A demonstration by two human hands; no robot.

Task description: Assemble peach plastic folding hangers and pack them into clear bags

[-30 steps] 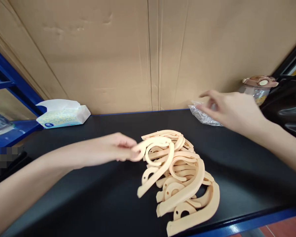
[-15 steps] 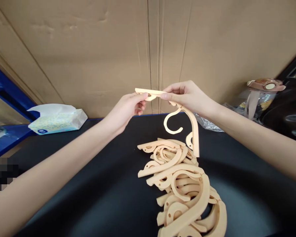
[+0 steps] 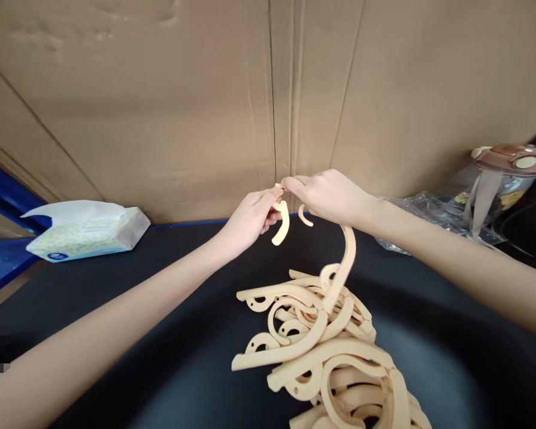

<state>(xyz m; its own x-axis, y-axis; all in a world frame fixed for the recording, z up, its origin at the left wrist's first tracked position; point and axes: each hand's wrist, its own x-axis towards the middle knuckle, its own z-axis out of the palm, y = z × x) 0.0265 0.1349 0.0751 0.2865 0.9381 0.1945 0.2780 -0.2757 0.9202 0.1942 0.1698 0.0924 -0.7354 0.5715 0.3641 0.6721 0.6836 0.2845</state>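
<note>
Both of my hands are raised over the black table, fingertips close together. A beige plastic folding hanger (image 3: 348, 253) is held between them. My right hand (image 3: 333, 195) is closed over its middle; the hook's tip shows below the fingers, and one arm hangs down toward the pile. My left hand (image 3: 259, 213) pinches the hanger's other end, mostly hidden by the fingers. From that pinch a short curved beige piece (image 3: 283, 224) points down; whether it is joined to the hanger I cannot tell. Nearer to me lies a pile of similar folded hangers (image 3: 339, 351).
A tissue pack (image 3: 87, 229) lies at the left by a blue frame (image 3: 4, 196). Clear plastic wrap (image 3: 417, 208) and a drink bottle with a brown lid (image 3: 513, 161) stand at the right. Cardboard (image 3: 196, 107) walls off the back of the black table (image 3: 178, 357).
The hanger's far arm, held out level before, is now mostly behind my fingers. A short curved piece now points down from my left pinch. My right hand has turned over the hook.
</note>
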